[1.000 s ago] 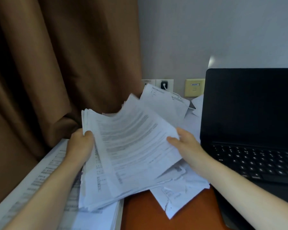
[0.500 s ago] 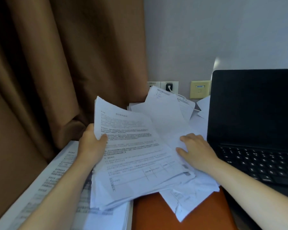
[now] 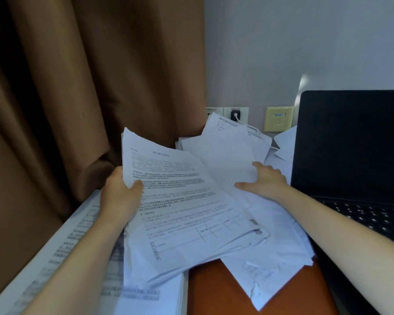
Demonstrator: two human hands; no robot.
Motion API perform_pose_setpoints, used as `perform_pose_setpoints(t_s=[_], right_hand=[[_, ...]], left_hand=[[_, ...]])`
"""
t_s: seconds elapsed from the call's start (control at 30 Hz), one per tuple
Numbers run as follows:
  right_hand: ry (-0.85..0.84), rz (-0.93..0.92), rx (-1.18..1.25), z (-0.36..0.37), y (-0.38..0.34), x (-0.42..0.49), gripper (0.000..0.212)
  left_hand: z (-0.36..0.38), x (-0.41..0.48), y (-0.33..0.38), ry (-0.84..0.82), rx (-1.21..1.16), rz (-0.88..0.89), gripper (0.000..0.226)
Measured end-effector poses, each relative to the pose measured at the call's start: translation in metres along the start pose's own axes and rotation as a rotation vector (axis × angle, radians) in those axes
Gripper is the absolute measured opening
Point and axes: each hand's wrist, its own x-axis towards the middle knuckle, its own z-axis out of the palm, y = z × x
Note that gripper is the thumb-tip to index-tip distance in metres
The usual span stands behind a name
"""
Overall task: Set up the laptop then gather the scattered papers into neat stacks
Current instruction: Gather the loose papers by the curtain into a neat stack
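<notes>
curtain [image 3: 77, 87]: brown, fills the upper left and hangs down to the desk edge at centre left.
neat stack [image 3: 55, 246]: printed pages squared up, lower left corner of the frame, flat on the desk. The left forearm crosses over it.
left hand [image 3: 120, 196]: centre left. Thumb clamped on top of the held sheaf's left edge; the other fingers are under the paper and hidden.
held sheaf [image 3: 187, 212]: centre of the frame, tilted up at its far-left corner. The top page shows printed text and a table near its lower edge. Its near edges are fanned and uneven, overhanging the neat stack.
desk [image 3: 214, 287]: orange-brown top, bare strip at bottom centre between the neat stack and the loose pile.
loose pile [image 3: 271, 269]: white sheets lying askew right of the sheaf, lower centre right, one corner torn. More blank sheets [image 3: 223, 160] fan up behind towards the wall.
right hand [image 3: 264, 180]: centre right, palm down on the blank sheets, thumb and index spread wide apart.
wall sockets [image 3: 236, 114]: upper centre, with a white cable plugged in. A yellow plate [image 3: 279, 119] sits just right of them.
laptop [image 3: 350, 144]: right edge of the frame, lid open, screen dark, keyboard [image 3: 373, 219] below. The loose sheets touch its left side.
</notes>
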Motion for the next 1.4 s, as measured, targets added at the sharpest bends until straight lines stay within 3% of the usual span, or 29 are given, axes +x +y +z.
perform_pose_setpoints(t_s=[0.1, 0.33, 0.43, 0.53, 0.63, 0.83, 0.97, 1.1, 1.23, 1.27, 1.4], right_hand=[[0.006, 0.018, 0.23, -0.002, 0.007, 0.007, 0.102], [-0.051, -0.021, 0.545, -0.006, 0.001, 0.001, 0.055], [-0.066, 0.027, 0.84, -0.008, -0.002, -0.009, 0.052], [-0.073, 0.016, 1.063, -0.011, -0.005, -0.018, 0.067], [0.048, -0.071, 0.988, -0.008, -0.003, -0.029, 0.08], [0.372, -0.231, 1.075, -0.021, 0.009, -0.054, 0.074], [0.498, -0.174, 1.251, -0.03, 0.018, -0.06, 0.072], [0.548, -0.088, 1.171, -0.034, 0.023, -0.058, 0.07], [0.511, -0.069, 0.887, -0.044, 0.031, -0.053, 0.015], [0.529, -0.075, 0.786, -0.045, 0.033, -0.053, 0.011], [0.533, -0.16, 0.552, -0.045, 0.033, -0.058, 0.025]], left_hand=[[0.001, 0.005, -0.003, -0.012, 0.014, -0.006, 0.027], [0.003, 0.008, -0.006, -0.017, 0.017, -0.016, 0.029], [0.003, 0.007, -0.004, -0.018, -0.003, -0.019, 0.027], [0.0, 0.006, -0.003, -0.015, -0.034, -0.033, 0.026], [-0.002, 0.003, -0.002, -0.016, -0.061, -0.034, 0.026], [-0.001, -0.002, -0.001, -0.038, -0.061, -0.038, 0.026], [-0.001, -0.002, -0.001, -0.036, -0.059, -0.045, 0.027], [-0.001, -0.002, -0.001, -0.029, -0.046, -0.035, 0.025], [-0.001, -0.002, -0.002, -0.024, -0.041, -0.029, 0.022], [0.0, -0.002, -0.002, -0.023, -0.039, -0.029, 0.022], [0.0, -0.001, -0.002, -0.025, -0.039, -0.027, 0.023]])
